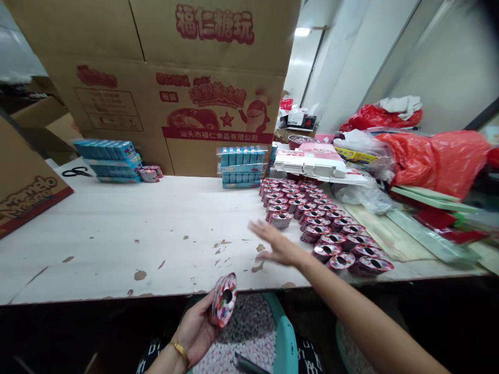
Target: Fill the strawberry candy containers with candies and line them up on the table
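Observation:
My left hand (197, 328), with a gold bracelet at the wrist, grips a small red-and-white printed carton (225, 301) that has a dark round hole in its face. It holds the carton tilted, above a teal tub (286, 337) of small white and pinkish pieces (249, 324). A dark handle-like tool (249, 363) rests among these pieces. Over the white table (117, 223), my right hand (278, 244) is open with its fingers stretched out. Nearest to it is the left edge of several rows of similar oval cartons (315, 232), standing with their holes upward.
A large cardboard box (218, 156) stands at the back. Blue packs (241, 166) are stacked before it, with more at the left beside black scissors (77, 171). Flat white card blanks (310, 161), red plastic bags (432, 156) and clear plastic (432, 236) lie at the right.

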### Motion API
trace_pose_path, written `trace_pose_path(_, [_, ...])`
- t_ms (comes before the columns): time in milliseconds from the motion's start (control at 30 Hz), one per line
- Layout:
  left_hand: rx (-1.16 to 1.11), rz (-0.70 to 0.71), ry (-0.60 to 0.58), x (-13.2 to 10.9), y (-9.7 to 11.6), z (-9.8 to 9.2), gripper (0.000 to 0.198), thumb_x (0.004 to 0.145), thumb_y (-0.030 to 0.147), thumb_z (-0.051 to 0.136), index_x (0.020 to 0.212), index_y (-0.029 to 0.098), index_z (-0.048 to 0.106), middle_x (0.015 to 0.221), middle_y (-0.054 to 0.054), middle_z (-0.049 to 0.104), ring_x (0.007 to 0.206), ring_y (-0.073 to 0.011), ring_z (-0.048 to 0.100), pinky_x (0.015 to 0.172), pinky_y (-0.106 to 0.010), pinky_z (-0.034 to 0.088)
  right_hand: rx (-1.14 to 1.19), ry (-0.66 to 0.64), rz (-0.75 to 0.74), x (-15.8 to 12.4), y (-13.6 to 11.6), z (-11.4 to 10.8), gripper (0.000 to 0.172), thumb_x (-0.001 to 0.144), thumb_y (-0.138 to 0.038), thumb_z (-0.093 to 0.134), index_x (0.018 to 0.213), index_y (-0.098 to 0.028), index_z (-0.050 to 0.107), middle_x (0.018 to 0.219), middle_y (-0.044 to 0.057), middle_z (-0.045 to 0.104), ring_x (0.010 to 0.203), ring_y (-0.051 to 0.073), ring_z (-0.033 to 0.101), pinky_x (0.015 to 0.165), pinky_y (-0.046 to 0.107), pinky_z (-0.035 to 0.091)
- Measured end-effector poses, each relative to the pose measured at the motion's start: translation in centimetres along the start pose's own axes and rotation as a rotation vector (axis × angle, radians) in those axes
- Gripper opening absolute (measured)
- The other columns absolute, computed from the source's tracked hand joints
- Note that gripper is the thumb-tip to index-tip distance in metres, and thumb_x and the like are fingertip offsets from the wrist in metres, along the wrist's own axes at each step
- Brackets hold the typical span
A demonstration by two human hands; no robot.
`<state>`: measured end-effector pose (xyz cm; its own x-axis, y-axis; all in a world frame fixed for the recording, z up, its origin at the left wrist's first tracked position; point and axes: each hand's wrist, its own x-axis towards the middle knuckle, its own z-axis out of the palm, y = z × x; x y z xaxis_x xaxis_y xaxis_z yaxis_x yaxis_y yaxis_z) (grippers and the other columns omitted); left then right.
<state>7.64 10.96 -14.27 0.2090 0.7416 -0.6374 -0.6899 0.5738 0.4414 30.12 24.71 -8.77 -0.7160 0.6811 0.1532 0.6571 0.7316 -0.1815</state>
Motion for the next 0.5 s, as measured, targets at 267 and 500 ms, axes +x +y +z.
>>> trace_pose_path(267, [0.061, -0.065, -0.23, 0.0, 0.2, 3.0, 0.039, 0.08, 0.04, 0.05, 0.107, 0.012, 0.052, 0.101, -0.014, 0.061, 0.074, -0.0186, 0.063, 0.057, -0.026, 0.049, 0.08, -0.008, -0.09, -3.9, -4.4, 0.6, 0.039, 0.081, -0.017, 0.044, 0.12, -0.02, 0.047, 0.104, 0.007, 0.059, 0.095, 0.016, 0.051, 0.082, 0.028, 0.042])
trace_pose_path(500, [0.32, 0.445, 0.216, -7.8, 5.3, -6.8, 0.049, 0.065, 0.017, 0.067, 0.111, 0.02, 0.051, 0.11, -0.01, 0.058, 0.08, -0.0173, 0.061, 0.063, -0.024, 0.05, -0.168, 0.114, 0.32, -3.4, 6.3, 0.5, 0.043, 0.079, -0.012, 0.04, 0.122, -0.014, 0.045, 0.125, 0.012, 0.046, 0.114, 0.022, 0.041, 0.093, 0.034, 0.036])
